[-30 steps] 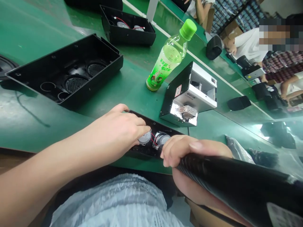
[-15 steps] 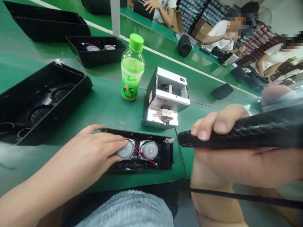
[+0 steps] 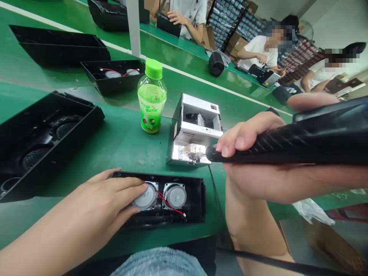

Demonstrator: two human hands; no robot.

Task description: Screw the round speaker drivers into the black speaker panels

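My left hand [image 3: 107,203] rests on a black speaker housing [image 3: 195,199], fingers and thumb closed around the left speaker driver [image 3: 146,197]. A second round speaker driver [image 3: 176,197] sits beside it, with a red wire [image 3: 169,205] running across to a small white plug. My right hand [image 3: 253,153] is wrapped around a black electric screwdriver [image 3: 287,147], held sideways. The screwdriver's nose is at the bright metal front of a screw feeder [image 3: 198,132]; its very tip is hard to make out there.
A green-capped bottle [image 3: 152,97] stands left of the feeder. A large black housing [image 3: 51,138] lies at the left, with another housing holding speakers [image 3: 112,78] behind it. A post [image 3: 133,30] rises at the back. Several co-workers sit across the bench.
My right hand has moved the screwdriver from over the housing's right end to the feeder's front. My left hand stays on the left driver. The whole view has shifted slightly.
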